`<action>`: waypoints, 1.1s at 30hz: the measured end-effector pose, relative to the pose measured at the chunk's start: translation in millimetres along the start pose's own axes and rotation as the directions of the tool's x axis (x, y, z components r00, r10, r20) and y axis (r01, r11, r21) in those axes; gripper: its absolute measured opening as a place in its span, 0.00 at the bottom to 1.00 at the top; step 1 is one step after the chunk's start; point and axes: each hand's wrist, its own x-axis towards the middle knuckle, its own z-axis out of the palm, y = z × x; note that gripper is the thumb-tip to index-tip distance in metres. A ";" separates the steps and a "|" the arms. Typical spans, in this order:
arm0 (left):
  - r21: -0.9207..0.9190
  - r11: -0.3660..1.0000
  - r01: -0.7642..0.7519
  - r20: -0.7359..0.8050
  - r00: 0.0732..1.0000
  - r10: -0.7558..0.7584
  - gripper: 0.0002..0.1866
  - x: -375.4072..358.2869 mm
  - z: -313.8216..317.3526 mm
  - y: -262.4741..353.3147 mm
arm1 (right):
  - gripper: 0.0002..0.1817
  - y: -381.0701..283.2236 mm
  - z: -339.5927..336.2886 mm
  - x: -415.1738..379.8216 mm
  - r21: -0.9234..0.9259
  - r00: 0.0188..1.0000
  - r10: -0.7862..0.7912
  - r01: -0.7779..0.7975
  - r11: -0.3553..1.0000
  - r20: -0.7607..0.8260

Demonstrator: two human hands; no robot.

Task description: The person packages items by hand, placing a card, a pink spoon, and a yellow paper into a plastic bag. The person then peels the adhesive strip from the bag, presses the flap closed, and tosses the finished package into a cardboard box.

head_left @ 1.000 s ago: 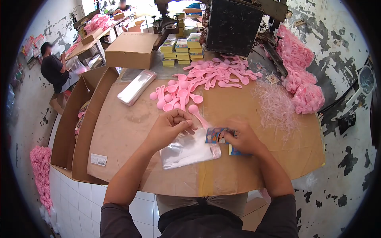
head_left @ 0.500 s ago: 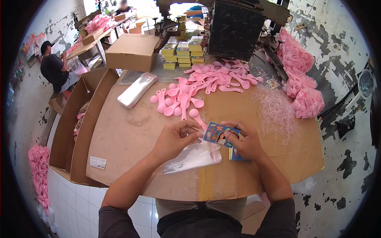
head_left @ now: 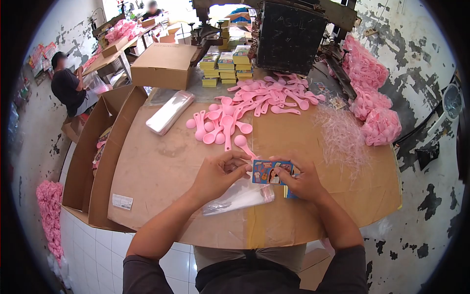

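- Head view, right hand (head_left: 299, 177): closed on a blue printed card (head_left: 264, 172), thumb on its printed face and the fingers behind; the card is held above the cardboard-covered table (head_left: 147, 171), near its front edge.
- Left hand (head_left: 223, 172): fingers curled, thumb and forefinger close together just beside the card's left edge; whether they pinch anything cannot be told.
- Below the hands: clear plastic sleeves (head_left: 237, 200) lie flat, partly covered by the left hand; a card pile (head_left: 289, 193) shows partly under the right hand.
- Beyond the hands: one pink spoon (head_left: 241, 142) points its handle toward the card, with a heap of pink spoons (head_left: 271, 93) behind.
- Left part of table: a bundle of clear sleeves (head_left: 170, 112).
- Far side: stacked cards (head_left: 226, 62) between a closed carton (head_left: 162, 63) and a black box (head_left: 289, 39).
- Right part: pale pink strands (head_left: 342, 134) beside bagged pink spoons (head_left: 382, 126).
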 end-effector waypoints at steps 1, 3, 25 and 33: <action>-0.002 1.000 -0.002 0.008 1.000 0.002 0.16 0.0 -0.1 -0.4 | 0.16 -0.8 -1.6 2.4 -0.056 0.999 -0.037 0.039 0.998 0.026; 0.132 0.991 -0.033 0.059 0.998 0.025 0.17 -0.9 -1.3 -2.4 | 0.15 -3.4 -1.0 2.8 -0.069 0.996 -0.072 0.076 0.995 0.060; 0.021 0.998 0.055 0.088 0.995 -0.057 0.29 -6.8 4.3 14.5 | 0.20 -5.6 26.2 15.0 0.522 0.965 0.255 -0.185 0.833 -0.065; -0.006 1.000 -0.018 -0.032 0.999 0.017 0.23 -0.1 -11.9 8.7 | 0.17 -4.6 27.6 45.5 0.248 0.998 0.053 -0.062 0.967 0.044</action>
